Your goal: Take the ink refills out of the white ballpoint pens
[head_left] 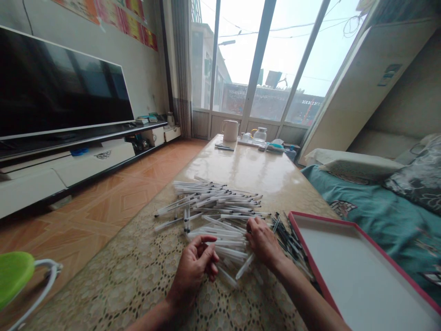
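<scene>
A heap of white pens [217, 211] lies at the frame's centre on the tabletop [248, 170], spreading toward its left edge. The left hand [195, 269] sits at the heap's lower edge, fingers [206, 257] curled loosely, touching a pen barrel; whether they grip it I cannot tell. The right hand [263, 241] rests palm down on the pens, fingers bent. Dark refills [289, 239] lie just right of it, against a red-rimmed tray [303, 230] at lower right. Bare tabletop opens behind the heap, up to a kettle [230, 130]. The bed [379, 216] lies right.
</scene>
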Action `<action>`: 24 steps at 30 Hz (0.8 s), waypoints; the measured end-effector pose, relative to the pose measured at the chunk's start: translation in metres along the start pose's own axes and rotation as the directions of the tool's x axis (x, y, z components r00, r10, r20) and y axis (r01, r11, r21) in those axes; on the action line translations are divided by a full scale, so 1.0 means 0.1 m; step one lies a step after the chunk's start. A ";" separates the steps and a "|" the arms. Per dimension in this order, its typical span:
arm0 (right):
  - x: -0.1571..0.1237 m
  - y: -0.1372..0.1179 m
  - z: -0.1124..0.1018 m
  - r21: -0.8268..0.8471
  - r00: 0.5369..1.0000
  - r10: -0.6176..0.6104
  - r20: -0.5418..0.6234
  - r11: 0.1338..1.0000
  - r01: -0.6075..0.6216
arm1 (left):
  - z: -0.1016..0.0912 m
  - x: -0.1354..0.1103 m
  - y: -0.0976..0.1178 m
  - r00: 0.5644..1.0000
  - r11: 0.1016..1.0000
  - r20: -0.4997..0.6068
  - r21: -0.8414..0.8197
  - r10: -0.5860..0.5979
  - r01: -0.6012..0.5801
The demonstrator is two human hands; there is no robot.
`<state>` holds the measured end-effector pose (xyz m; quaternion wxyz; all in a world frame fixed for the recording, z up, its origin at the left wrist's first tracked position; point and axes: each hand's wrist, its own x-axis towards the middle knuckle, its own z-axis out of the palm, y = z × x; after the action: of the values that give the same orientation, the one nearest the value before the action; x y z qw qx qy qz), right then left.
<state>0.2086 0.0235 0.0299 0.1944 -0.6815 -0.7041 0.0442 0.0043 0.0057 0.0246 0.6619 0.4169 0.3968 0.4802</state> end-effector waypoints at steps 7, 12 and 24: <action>-0.18 0.20 -0.21 0.215 0.994 0.037 -0.107 0.977 -0.014 | -0.01 0.01 -0.01 1.000 1.000 0.010 0.000 -0.001 0.001; -0.45 0.21 -0.39 0.638 0.951 0.239 -0.194 0.767 -0.062 | 0.01 0.01 -0.02 0.999 0.999 0.036 0.034 -0.010 0.009; -0.73 -0.07 -0.28 0.596 0.998 -0.040 0.057 0.803 -0.001 | -0.03 0.03 -0.10 0.987 1.000 0.161 -0.005 0.006 -0.005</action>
<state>0.2112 -0.0543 0.0426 0.3751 -0.5771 -0.6678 0.2833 0.0051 0.0068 0.0134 0.6915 0.4540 0.3395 0.4477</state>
